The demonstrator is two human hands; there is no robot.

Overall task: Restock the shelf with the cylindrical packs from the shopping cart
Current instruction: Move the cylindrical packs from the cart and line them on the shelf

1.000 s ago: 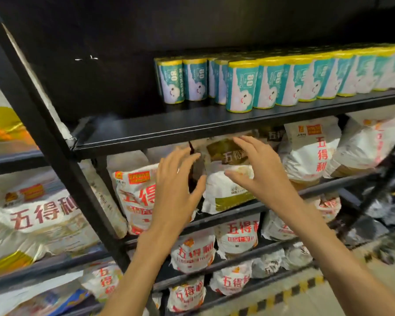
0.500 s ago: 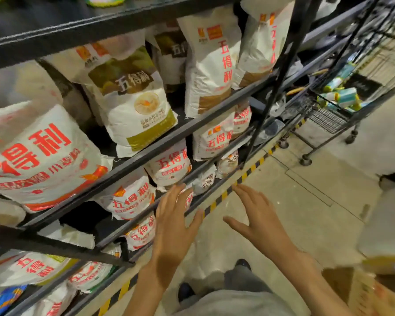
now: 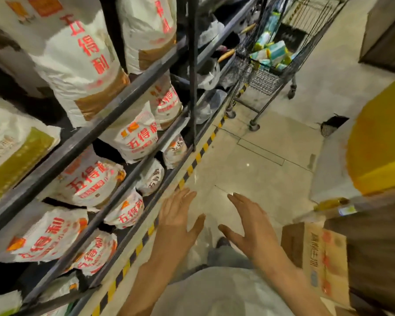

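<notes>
Step in hand: judged from the empty hands and the cart up ahead, this is the trip back to the cart to fetch more packs.
Left hand: the left hand (image 3: 177, 221) hangs in the lower middle of the frame, fingers spread and straight, holding nothing.
Right hand: the right hand (image 3: 249, 226) is beside it, well apart from the left, fingers likewise spread, empty.
Task's thing: the teal-and-white cylindrical packs with yellow ends (image 3: 275, 52) lie jumbled in the upper right of the frame, inside the cart, far from both hands.
Cart: the black wire shopping cart on castors (image 3: 263, 79) stands at the end of the rack, just beside its upright; the packs lie loosely on their sides, so how many remain cannot be told.
Doing it well: walk up close before reaching, take packs from the top of the heap, grip each round its middle, and keep the ends level so they can be stood upright later.
Rack: the dark metal shelf rack (image 3: 114, 115) fills the left of the frame; its tiers hold white flour sacks with red lettering (image 3: 78, 51), some standing, some slumped.
Floor: a yellow-and-black striped line (image 3: 193, 164) runs along the rack's foot.
Box: a brown cardboard box (image 3: 324, 258) sits at lower right; its contents are hidden.
</notes>
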